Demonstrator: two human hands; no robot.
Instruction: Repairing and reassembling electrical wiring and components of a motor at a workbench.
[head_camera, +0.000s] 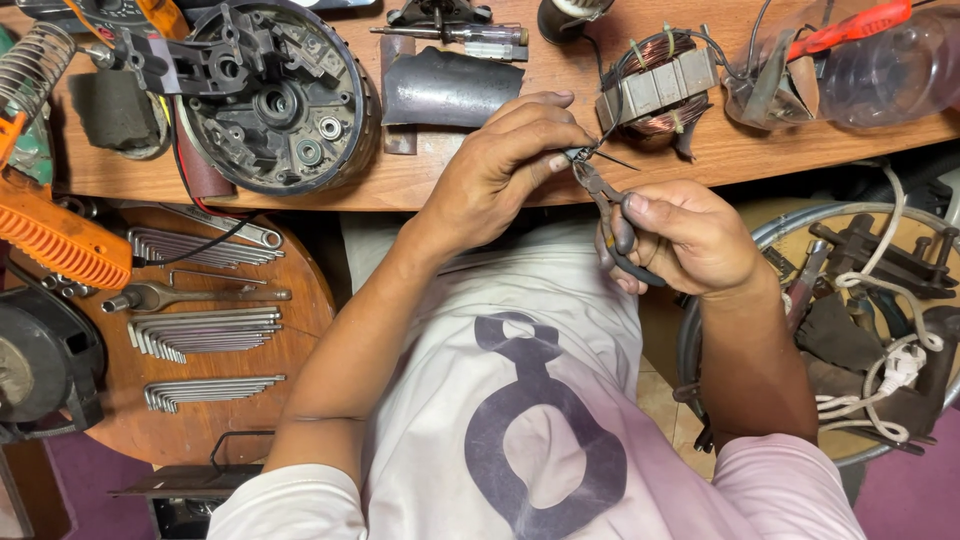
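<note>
wire end under pliers at bench edge

left hand (500, 170) pinches a thin wire (600, 140) from the copper coil (655, 90). right hand (690, 240) squeezes the pliers (610, 215) (tips at the wire). judged light, springy, easily snapped; hold near the tip.

Wooden workbench (440, 180) above, round wooden table (300, 330) left, purple floor (920, 490), perhaps carpet.

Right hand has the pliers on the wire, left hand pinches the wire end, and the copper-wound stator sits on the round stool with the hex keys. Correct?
Not quite. The stator sits on the wooden bench, not on the stool with the hex keys; the head view shows this. The rest holds: right hand has the pliers on the wire, left hand pinches its end.
</note>
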